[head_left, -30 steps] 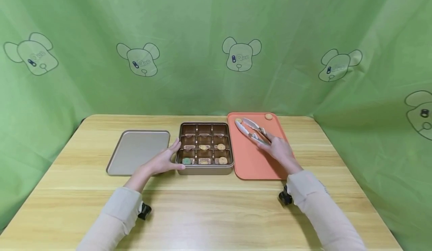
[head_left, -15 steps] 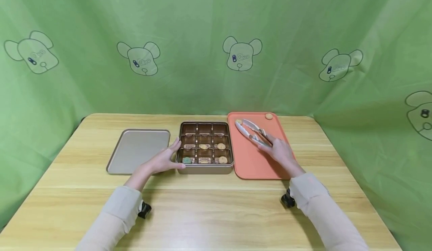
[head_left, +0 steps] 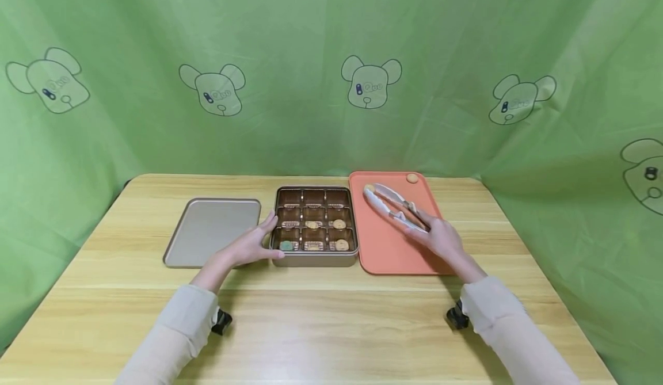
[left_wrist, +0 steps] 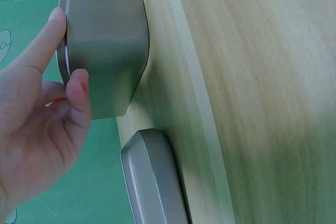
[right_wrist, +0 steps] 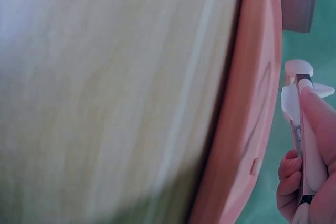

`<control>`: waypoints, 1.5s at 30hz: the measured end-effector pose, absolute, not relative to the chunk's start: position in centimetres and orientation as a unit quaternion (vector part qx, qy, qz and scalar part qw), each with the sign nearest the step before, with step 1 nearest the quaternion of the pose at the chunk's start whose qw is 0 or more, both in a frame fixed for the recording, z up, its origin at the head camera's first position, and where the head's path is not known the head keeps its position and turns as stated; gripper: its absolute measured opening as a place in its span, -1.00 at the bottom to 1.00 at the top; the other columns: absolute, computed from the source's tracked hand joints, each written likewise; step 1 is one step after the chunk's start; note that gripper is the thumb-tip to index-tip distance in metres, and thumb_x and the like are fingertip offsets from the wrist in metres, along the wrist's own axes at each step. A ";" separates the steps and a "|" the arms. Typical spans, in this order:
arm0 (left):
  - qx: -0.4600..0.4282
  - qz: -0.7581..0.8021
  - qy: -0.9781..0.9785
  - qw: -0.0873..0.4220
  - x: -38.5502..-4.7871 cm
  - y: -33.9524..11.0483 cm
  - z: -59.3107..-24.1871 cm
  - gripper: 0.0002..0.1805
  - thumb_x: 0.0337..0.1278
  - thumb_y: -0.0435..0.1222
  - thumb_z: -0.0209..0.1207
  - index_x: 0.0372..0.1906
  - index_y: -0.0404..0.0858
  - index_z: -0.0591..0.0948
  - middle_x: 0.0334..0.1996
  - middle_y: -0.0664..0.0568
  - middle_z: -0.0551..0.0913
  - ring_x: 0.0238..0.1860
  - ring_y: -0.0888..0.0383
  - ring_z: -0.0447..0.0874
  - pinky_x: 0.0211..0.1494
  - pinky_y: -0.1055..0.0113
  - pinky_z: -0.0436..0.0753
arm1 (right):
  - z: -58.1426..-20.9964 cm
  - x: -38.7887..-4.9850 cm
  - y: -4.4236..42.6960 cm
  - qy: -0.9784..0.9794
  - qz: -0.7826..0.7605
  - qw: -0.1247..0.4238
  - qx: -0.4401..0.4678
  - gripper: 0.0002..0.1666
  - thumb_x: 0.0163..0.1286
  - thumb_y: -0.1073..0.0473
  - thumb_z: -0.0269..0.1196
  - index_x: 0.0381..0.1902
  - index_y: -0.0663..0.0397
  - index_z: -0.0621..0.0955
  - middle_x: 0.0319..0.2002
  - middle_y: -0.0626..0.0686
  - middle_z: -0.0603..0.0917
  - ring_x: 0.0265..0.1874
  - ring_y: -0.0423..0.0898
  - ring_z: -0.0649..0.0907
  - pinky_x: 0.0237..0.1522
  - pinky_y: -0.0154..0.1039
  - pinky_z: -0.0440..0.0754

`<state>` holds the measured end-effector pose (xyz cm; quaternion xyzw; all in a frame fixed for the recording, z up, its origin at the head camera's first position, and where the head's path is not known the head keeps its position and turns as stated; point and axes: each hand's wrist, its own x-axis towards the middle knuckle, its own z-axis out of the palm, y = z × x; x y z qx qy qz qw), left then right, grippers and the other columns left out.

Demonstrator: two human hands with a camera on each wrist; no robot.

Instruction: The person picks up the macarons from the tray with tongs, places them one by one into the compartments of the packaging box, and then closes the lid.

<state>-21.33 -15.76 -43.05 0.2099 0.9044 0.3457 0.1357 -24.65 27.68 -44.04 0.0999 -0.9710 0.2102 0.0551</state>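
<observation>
My left hand [head_left: 252,246] holds the near left corner of a metal tin [head_left: 313,260], thumb on the front rim and fingers along the left side. Inside the tin, a brown divided tray has several compartments. A green cookie [head_left: 286,246] sits at front left, and pale cookies lie in other front and middle compartments. My right hand [head_left: 440,236] grips metal tongs [head_left: 405,219], which reach over the orange tray [head_left: 383,258]. At their tips is a round cookie [head_left: 369,188]; whether they clamp it I cannot tell. Another cookie [head_left: 412,178] lies in the tray's far right corner.
A flat metal lid [head_left: 217,229] lies left of the tin on the wooden table [head_left: 311,327]. The orange tray stands against the tin's right side. A green curtain [head_left: 290,132] with bear-like drawings hangs behind and beside the table.
The right hand and tongs have shifted slightly right and toward me, and the cookie at their tips has moved slightly that way too. The left hand and tin have stayed put.
</observation>
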 end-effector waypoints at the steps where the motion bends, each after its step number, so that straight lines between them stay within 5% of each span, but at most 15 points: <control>1: 0.210 0.345 0.904 0.136 -21.3 -15.8 -43.1 0.07 -0.08 -0.02 0.27 0.39 -0.37 -0.10 0.41 -0.19 -0.31 0.37 -0.27 -0.20 0.38 -0.09 -0.11 | -43.9 -24.5 27.7 -0.971 0.211 0.055 0.099 -0.21 0.20 -0.07 0.24 0.27 0.23 0.31 0.06 0.44 0.46 -0.09 0.40 0.50 -0.16 0.24 0.48; 6: 0.211 0.346 0.904 0.135 -21.3 -15.8 -43.0 0.07 -0.07 -0.02 0.27 0.39 -0.38 -0.10 0.41 -0.19 -0.31 0.37 -0.28 -0.19 0.38 -0.08 -0.10 | -42.9 -23.7 27.0 -0.969 0.216 0.057 0.102 -0.20 0.19 -0.06 0.26 0.28 0.20 0.31 0.10 0.41 0.45 -0.15 0.31 0.55 -0.28 0.13 0.51; 9: 0.210 0.347 0.904 0.135 -21.3 -15.7 -43.0 0.07 -0.07 -0.04 0.27 0.39 -0.39 -0.10 0.41 -0.18 -0.32 0.37 -0.27 -0.20 0.38 -0.08 -0.11 | -42.2 -23.2 26.3 -0.967 0.218 0.062 0.113 -0.20 0.17 -0.05 0.28 0.29 0.15 0.31 -0.01 0.37 0.55 -0.44 0.14 0.54 -0.49 -0.07 0.44; 13: 0.209 0.346 0.904 0.136 -21.3 -15.8 -42.9 0.07 -0.08 -0.03 0.27 0.39 -0.38 -0.10 0.41 -0.17 -0.32 0.37 -0.26 -0.20 0.39 -0.06 -0.11 | -41.4 -22.6 25.4 -0.965 0.214 0.062 0.136 -0.19 0.15 -0.07 0.29 0.29 0.13 0.31 -0.52 0.20 0.51 -0.68 -0.09 0.26 -0.64 -0.26 0.22; 16: 0.210 0.345 0.905 0.136 -21.3 -15.8 -42.9 0.08 -0.08 -0.02 0.27 0.39 -0.39 -0.10 0.41 -0.18 -0.31 0.37 -0.27 -0.20 0.39 -0.06 -0.11 | -41.1 -22.3 24.8 -0.964 0.210 0.064 0.153 -0.18 0.14 -0.11 0.28 0.28 0.15 0.33 -0.65 0.02 0.32 -0.69 -0.13 0.22 -0.65 -0.30 0.19; 32: 0.213 0.347 0.904 0.134 -21.4 -15.7 -42.9 0.07 -0.08 -0.03 0.27 0.39 -0.39 -0.09 0.41 -0.18 -0.31 0.37 -0.26 -0.19 0.39 -0.04 -0.10 | -40.9 -22.0 23.7 -0.964 0.193 0.069 0.167 -0.16 0.11 -0.16 0.29 0.25 0.16 0.37 -0.66 -0.02 0.31 -0.66 -0.12 0.27 -0.64 -0.31 0.19; 37: 0.213 0.344 0.905 0.132 -21.4 -15.7 -43.1 0.07 -0.08 -0.02 0.27 0.38 -0.40 -0.09 0.41 -0.20 -0.30 0.37 -0.27 -0.18 0.39 -0.06 -0.09 | -41.2 -22.1 24.0 -0.963 0.201 0.076 0.163 -0.16 0.11 -0.16 0.29 0.25 0.17 0.37 -0.49 0.14 0.56 -0.57 -0.07 0.37 -0.57 -0.28 0.26; 45: 0.209 0.332 0.910 0.133 -21.4 -15.7 -43.1 0.08 -0.09 -0.02 0.27 0.39 -0.38 -0.10 0.41 -0.16 -0.31 0.37 -0.24 -0.16 0.40 -0.02 -0.09 | -41.3 -22.5 25.4 -0.962 0.224 0.093 0.124 -0.21 0.11 -0.04 0.32 0.23 0.22 0.38 -0.44 0.28 0.56 -0.58 -0.01 0.38 -0.57 -0.19 0.30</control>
